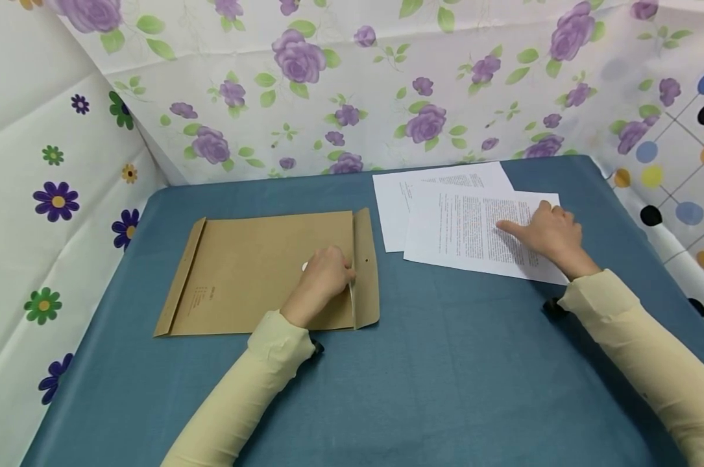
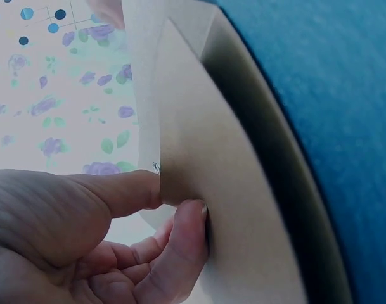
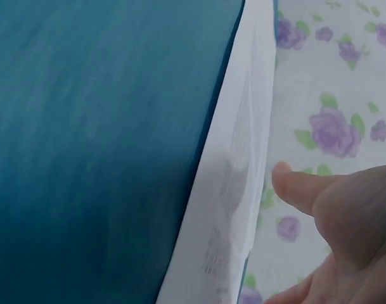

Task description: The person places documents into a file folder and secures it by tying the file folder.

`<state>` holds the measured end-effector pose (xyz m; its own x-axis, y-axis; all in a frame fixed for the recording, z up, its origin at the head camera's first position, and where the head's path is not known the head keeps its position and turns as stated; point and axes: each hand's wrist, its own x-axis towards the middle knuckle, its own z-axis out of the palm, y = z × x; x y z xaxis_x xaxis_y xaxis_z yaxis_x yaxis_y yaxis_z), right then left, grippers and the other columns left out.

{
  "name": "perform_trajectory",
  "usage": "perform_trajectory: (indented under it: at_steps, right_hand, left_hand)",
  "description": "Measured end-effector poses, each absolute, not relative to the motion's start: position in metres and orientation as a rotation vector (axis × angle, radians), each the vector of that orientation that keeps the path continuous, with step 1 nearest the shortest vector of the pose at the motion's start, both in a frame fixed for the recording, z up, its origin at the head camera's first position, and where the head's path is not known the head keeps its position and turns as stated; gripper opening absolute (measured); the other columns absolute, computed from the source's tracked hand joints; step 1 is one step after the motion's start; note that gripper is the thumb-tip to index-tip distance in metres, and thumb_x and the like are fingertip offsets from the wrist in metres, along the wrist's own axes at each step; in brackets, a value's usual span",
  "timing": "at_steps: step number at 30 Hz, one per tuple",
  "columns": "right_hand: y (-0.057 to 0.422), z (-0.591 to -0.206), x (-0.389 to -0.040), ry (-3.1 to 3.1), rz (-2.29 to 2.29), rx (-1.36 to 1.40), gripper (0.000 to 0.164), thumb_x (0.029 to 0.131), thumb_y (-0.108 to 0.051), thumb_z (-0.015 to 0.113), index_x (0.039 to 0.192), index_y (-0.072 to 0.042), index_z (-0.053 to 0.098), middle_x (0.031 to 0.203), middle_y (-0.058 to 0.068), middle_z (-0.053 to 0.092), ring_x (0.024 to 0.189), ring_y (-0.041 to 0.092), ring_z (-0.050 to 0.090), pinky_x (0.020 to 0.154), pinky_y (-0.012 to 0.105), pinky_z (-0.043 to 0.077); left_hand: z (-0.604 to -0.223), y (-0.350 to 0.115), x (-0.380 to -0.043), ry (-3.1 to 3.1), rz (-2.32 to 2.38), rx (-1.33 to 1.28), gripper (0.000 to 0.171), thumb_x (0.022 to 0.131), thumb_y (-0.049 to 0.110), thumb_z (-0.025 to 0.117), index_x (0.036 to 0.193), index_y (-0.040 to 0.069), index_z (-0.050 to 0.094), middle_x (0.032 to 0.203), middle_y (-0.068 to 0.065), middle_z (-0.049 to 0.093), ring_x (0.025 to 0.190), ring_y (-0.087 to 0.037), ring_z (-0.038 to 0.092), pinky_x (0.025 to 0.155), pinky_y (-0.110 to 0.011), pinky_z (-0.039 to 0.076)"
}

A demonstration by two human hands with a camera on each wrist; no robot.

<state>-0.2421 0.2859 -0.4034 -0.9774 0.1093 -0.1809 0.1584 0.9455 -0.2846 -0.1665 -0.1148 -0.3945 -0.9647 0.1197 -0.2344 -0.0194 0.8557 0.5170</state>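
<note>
A brown paper envelope (image 1: 258, 266) lies on the table with its flap (image 1: 366, 285) folded out to the right. My left hand (image 1: 324, 279) pinches the edge of its mouth between thumb and finger. The left wrist view shows that edge (image 2: 224, 183) lifted, with a dark gap beneath it. To the right, a printed sheet (image 1: 445, 227) overlaps a second printed sheet (image 1: 391, 217). Over the right part of the upper sheet is my right hand (image 1: 553, 237), its thumb stretched out to the left. In the right wrist view this hand (image 3: 351, 215) appears beside the paper, most fingers out of frame.
A blue cloth (image 1: 422, 376) covers the table. Behind it hangs a white curtain (image 1: 375, 84) with purple flowers. Patterned sheets close off the left and right sides. Small black straps (image 1: 555, 308) show at the wrists.
</note>
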Motion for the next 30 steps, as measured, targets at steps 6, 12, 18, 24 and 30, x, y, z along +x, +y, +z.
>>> perform_trajectory:
  at_steps: [6,12,18,24,30]
  right_hand:
    - [0.304,-0.405,-0.24,2.859,-0.394,0.248,0.121,0.091,-0.074,0.054,0.145,0.028,0.014,0.13,0.057,0.027,0.118,0.07,0.03,0.097,0.077,0.025]
    - [0.315,-0.406,-0.241,2.767,-0.389,0.275,0.132,0.089,-0.079,0.049,0.146,0.028,0.0,0.138,0.06,0.016,0.125,0.074,0.021,0.098,0.081,0.019]
    - [0.309,-0.4,-0.242,2.783,-0.359,0.256,0.121,0.092,-0.073,0.053,0.144,0.03,0.014,0.128,0.056,0.034,0.116,0.068,0.037,0.092,0.075,0.034]
    - [0.303,-0.397,-0.242,2.84,-0.342,0.262,0.108,0.092,-0.065,0.06,0.135,0.029,0.03,0.116,0.049,0.045,0.105,0.06,0.048,0.082,0.066,0.043]
    - [0.303,-0.4,-0.241,2.922,-0.401,0.284,0.107,0.089,-0.06,0.069,0.136,0.029,0.03,0.122,0.048,0.04,0.108,0.06,0.045,0.085,0.07,0.042]
  left_hand:
    - [-0.395,-0.116,-0.167,2.764,0.776,0.076,0.055,0.092,0.003,0.064,0.051,0.016,0.031,0.051,0.004,0.021,0.046,-0.01,0.02,0.047,-0.024,0.019]
    - [-0.395,-0.116,-0.166,2.764,0.798,0.084,0.054,0.09,0.002,0.064,0.051,0.016,0.03,0.051,0.005,0.021,0.046,-0.01,0.019,0.048,-0.024,0.017]
    - [-0.394,-0.117,-0.166,2.758,0.801,0.082,0.054,0.09,0.001,0.064,0.051,0.016,0.03,0.051,0.004,0.021,0.046,-0.01,0.019,0.048,-0.024,0.017]
    - [-0.395,-0.118,-0.167,2.755,0.807,0.079,0.053,0.09,0.002,0.064,0.051,0.016,0.031,0.052,0.004,0.021,0.047,-0.01,0.019,0.048,-0.024,0.017]
    - [-0.395,-0.118,-0.167,2.75,0.811,0.066,0.053,0.092,0.003,0.064,0.051,0.016,0.032,0.05,0.004,0.023,0.046,-0.01,0.019,0.047,-0.024,0.017]
